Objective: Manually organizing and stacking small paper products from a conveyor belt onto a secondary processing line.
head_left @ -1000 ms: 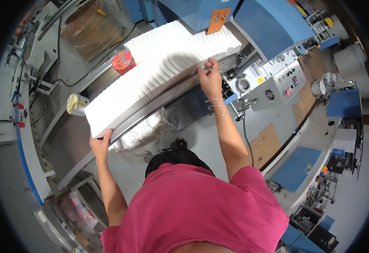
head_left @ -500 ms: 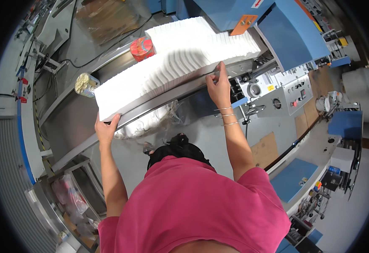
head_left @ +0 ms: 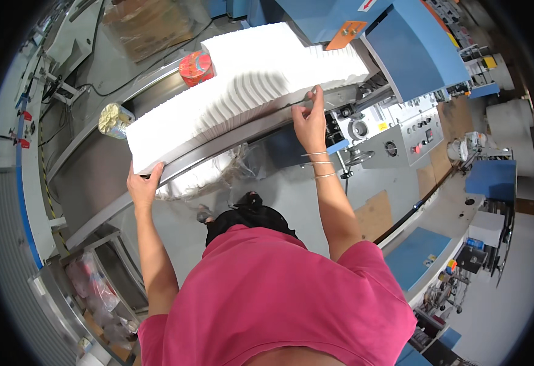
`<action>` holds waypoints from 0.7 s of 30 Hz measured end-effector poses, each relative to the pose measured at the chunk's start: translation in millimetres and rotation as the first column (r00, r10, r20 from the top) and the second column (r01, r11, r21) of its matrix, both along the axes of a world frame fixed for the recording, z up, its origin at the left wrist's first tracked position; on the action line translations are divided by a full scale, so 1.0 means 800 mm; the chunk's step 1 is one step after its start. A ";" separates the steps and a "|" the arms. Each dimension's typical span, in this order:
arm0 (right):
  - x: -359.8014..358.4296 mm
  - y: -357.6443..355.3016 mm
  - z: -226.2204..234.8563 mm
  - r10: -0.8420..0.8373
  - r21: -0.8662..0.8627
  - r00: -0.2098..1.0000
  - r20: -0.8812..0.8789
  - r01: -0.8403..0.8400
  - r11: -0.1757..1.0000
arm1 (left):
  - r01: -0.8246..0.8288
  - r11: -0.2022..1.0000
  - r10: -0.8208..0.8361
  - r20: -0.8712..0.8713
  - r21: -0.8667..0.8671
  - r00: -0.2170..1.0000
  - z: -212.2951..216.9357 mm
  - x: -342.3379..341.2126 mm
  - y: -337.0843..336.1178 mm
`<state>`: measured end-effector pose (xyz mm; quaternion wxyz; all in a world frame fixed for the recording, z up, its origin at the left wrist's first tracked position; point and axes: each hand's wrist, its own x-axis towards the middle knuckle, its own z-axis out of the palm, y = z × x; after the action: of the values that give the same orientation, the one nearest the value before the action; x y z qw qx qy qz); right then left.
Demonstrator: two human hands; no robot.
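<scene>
A long row of white, thin folded sheets, apparently tissue paper, forms a stack (head_left: 181, 119) standing on edge in a metal trough (head_left: 96, 192). My left hand (head_left: 143, 186) grips its near left corner, with the thumb on the near side and the fingers round the end, partly hidden. Toward the right end, my right hand (head_left: 311, 125) rests its fingertips against the stack's near side. Its thumb and fingers are bent and apart, holding nothing. A red patterned roll (head_left: 196, 68) and a clear-wrapped roll with a cream top (head_left: 116, 120) sit along the far side.
A blue machine housing (head_left: 416, 52) with an orange bracket (head_left: 345, 35) stands at the right end of the stack. Nearer is a control panel (head_left: 416, 135) with knobs. Plastic-wrapped white material (head_left: 203, 177) lies below the trough. A metal bin (head_left: 111, 262) holds plastic film at lower left.
The whole view has shifted slightly, so everything appears a little further left. My hands keep nearly the same places on the stack.
</scene>
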<state>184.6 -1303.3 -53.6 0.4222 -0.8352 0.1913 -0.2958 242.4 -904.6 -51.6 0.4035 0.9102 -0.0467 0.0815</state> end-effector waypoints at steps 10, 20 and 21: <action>0.003 -0.013 -0.015 -0.044 0.006 0.999 0.002 0.044 0.999 | 0.014 1.000 -0.015 0.018 0.020 1.000 -0.010 0.003 0.004; 0.002 -0.012 -0.029 -0.041 -0.013 0.999 0.008 0.041 0.999 | 0.014 0.999 -0.013 -0.043 0.032 0.999 -0.023 0.009 0.015; 0.001 -0.010 -0.027 -0.030 0.007 0.999 -0.014 0.030 1.000 | 0.017 0.999 -0.016 -0.014 0.037 1.000 -0.024 0.009 0.015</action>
<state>185.4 -1311.4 -75.5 0.4195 -0.8328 0.2076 -0.2957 249.7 -892.4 -70.6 0.3875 0.9176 -0.0530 0.0711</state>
